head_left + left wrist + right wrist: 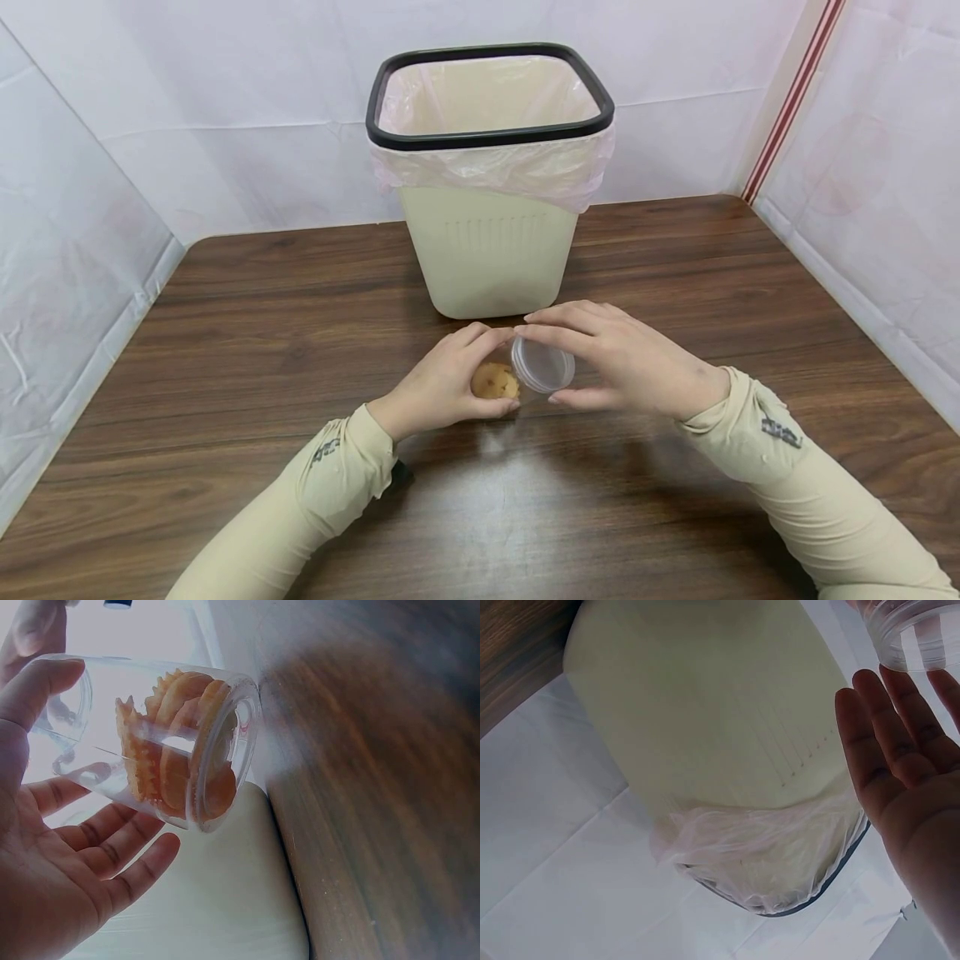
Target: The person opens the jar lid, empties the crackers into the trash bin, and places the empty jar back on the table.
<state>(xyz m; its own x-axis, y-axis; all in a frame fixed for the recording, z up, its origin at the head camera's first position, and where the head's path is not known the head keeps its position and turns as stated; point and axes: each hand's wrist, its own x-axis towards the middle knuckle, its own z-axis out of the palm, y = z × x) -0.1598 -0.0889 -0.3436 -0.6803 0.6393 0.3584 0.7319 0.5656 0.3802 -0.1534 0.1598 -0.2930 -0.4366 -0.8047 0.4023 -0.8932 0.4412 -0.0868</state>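
Observation:
Between the thumb and fingers of my left hand is a clear plastic jar, which stands upright on or just above the table. Scalloped golden-brown biscuits are stacked in its lower part; from the head view their top shows through the mouth. My right hand holds a clear round lid by its edge, fingertips on the far side and thumb on the near side. The lid is tilted, close beside the jar's mouth. The right wrist view shows its rim at the fingertips.
Just behind the hands a cream waste bin with a black rim and a pinkish liner bag stands on the brown wooden table. White sheeting encloses the back and sides.

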